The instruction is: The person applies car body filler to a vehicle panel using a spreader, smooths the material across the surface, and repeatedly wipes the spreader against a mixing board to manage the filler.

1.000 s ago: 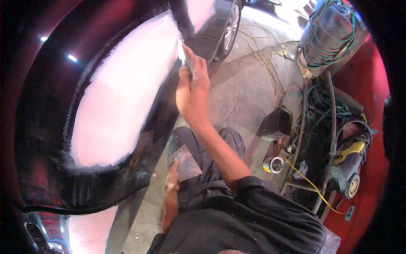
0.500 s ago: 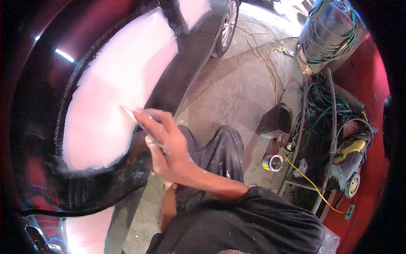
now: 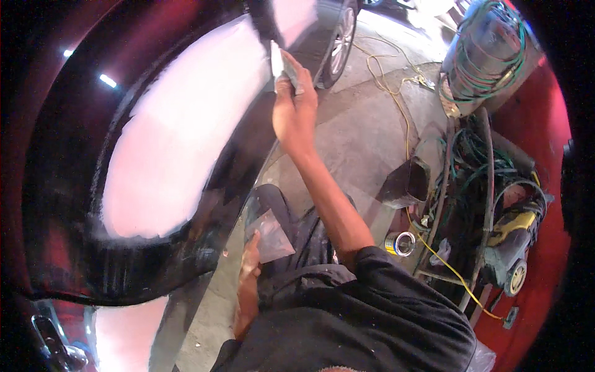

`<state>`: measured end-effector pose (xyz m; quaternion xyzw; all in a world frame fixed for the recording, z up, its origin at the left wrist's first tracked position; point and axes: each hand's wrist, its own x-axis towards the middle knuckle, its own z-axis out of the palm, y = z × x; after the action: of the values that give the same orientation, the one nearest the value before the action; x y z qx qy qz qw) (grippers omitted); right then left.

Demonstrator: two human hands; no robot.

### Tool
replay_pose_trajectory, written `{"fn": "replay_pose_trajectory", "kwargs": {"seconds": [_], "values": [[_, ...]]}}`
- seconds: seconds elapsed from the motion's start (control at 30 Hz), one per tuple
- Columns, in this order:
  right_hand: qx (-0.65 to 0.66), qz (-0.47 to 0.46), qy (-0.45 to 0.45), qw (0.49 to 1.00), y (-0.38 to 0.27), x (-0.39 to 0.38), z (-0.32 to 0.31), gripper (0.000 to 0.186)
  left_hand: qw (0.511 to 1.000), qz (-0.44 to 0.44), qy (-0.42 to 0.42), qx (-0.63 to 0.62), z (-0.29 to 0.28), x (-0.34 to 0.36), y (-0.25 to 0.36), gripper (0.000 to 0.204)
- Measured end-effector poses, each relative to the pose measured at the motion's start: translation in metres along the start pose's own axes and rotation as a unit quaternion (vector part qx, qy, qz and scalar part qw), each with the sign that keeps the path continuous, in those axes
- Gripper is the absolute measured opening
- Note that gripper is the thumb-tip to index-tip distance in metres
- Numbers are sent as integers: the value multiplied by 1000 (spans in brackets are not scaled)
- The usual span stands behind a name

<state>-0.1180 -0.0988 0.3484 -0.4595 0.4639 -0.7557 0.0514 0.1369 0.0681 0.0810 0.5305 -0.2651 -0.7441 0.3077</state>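
Right hand [image 3: 296, 110] reaches up and away from the body, fingers clenched on a flat pale spreader [image 3: 276, 62], its blade edge laid against the upper end of the pale pink filler patch [image 3: 180, 136] on the dark red car body panel [image 3: 68, 142]. Blade stands nearly edge-on to the camera, so the contact line itself is hard to read; it looks pressed flat to the surface, probably to drag filler thin rather than scoop it.

Left hand [image 3: 250, 268] sits low, close to the lap, grasping a small flat mixing board [image 3: 270, 232] by its lower edge. Board is tilted face-up and carries a greyish smear. Held near the body, likely so the working hand can come back to it for more material without the person shifting.

Filler patch runs in a long curved band along the panel and thins to ragged edges at the lower end. A second pale area shows at the bottom left below the panel lip.

Person crouches or sits on the concrete floor [image 3: 365, 130], dark shirt and trousers, right beside the panel.

Off to the right, well apart from the hands: a small open tin can [image 3: 401, 243], a dark box-shaped object [image 3: 406, 181], a tangle of green hoses [image 3: 489, 56] and a yellow cord [image 3: 396, 93], and a yellow-and-black power tool [image 3: 511, 235]. Another car's wheel [image 3: 341, 40] sits at top centre.
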Motion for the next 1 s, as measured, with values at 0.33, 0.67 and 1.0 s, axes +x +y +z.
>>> {"fn": "replay_pose_trajectory", "kwargs": {"seconds": [0.33,0.67,1.0], "values": [[20,-5,-36,999,-68,-87,23,58,999,2,26,-22,-4,-19,3,66],[64,-44,-139,987,-110,-168,23,63,999,-16,36,-27,-5,-33,4,66],[115,-65,-263,956,-131,-189,-1,81,999,-20,39,-16,-4,-41,6,66]]}}
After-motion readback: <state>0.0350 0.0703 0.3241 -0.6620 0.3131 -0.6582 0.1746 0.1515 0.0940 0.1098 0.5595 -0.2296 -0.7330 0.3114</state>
